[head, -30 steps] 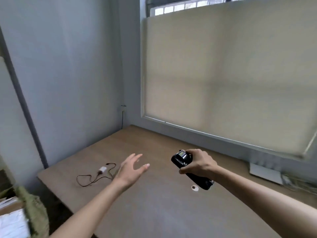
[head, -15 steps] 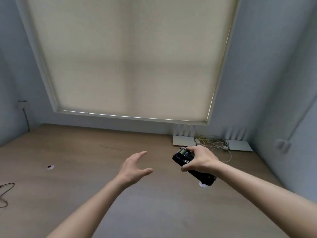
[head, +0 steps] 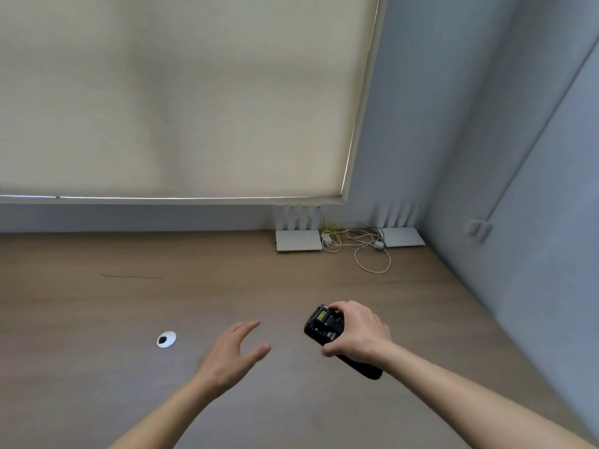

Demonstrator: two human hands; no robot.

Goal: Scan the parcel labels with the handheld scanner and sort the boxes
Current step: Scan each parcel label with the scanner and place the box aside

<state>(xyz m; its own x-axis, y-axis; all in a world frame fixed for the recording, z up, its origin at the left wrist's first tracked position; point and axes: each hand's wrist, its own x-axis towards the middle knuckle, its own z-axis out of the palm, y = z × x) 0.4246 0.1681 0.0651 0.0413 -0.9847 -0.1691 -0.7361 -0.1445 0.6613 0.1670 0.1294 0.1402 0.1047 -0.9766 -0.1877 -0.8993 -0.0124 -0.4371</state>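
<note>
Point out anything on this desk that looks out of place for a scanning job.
No parcels are in view on the brown wooden desk. The right hand grips the black handheld scanner, aimed at nothing. A loose tangle of white cables sprawls in the back corner.

Two bare forearms reach in from the bottom edge, with no sleeve, watch, ring or glove showing on either; the left hand and right hand are uncovered, with short, plain, unpainted nails
</note>
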